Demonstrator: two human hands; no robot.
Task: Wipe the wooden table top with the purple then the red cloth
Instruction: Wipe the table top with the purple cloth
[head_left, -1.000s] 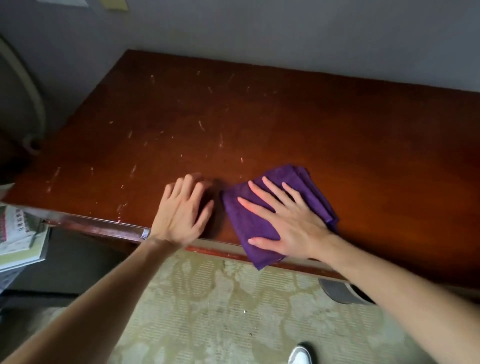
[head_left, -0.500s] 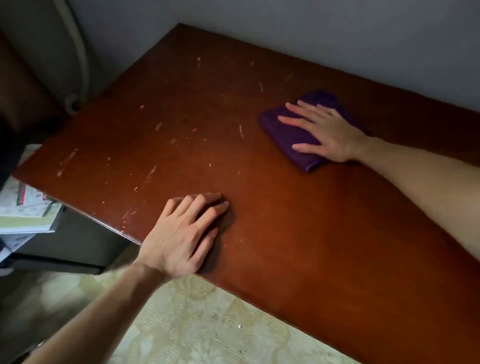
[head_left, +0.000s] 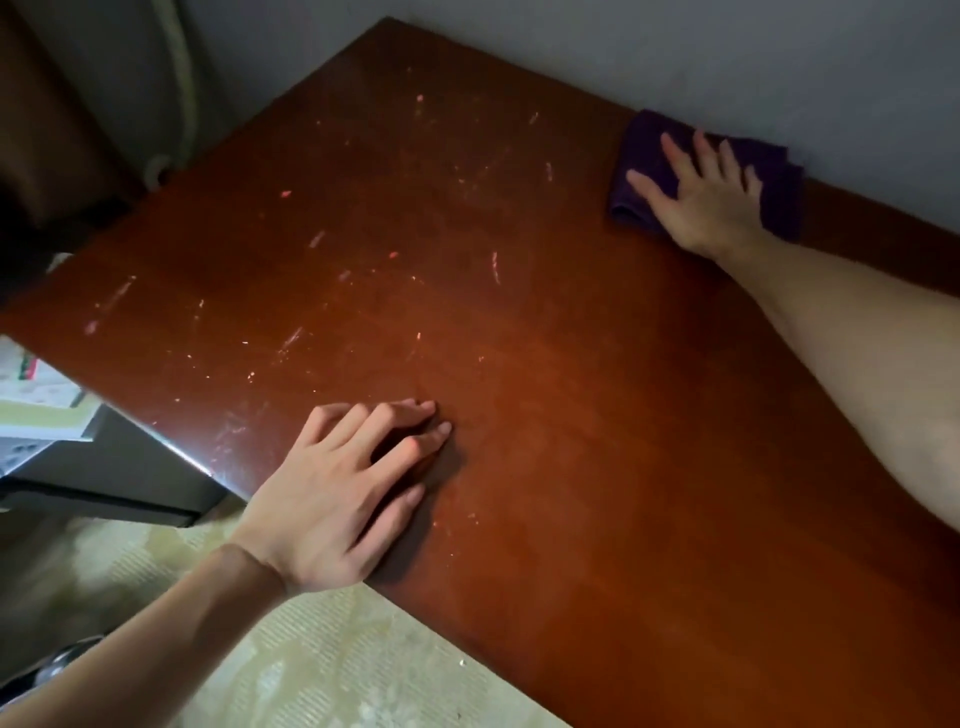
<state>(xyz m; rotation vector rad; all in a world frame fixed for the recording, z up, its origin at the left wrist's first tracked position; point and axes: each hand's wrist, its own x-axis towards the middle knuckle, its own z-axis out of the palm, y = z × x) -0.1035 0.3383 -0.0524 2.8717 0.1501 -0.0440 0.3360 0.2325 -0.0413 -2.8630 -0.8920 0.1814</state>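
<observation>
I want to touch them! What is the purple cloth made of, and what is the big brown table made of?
The purple cloth looks like soft, fuzzy fabric, maybe microfibre or terry: it is matte and lies in thick folds under the right hand. The table top looks like reddish-brown wood with a smooth varnish, or perhaps a wood-look coating: it shines faintly at the near edge, and pale scratches show where the finish is worn.
</observation>
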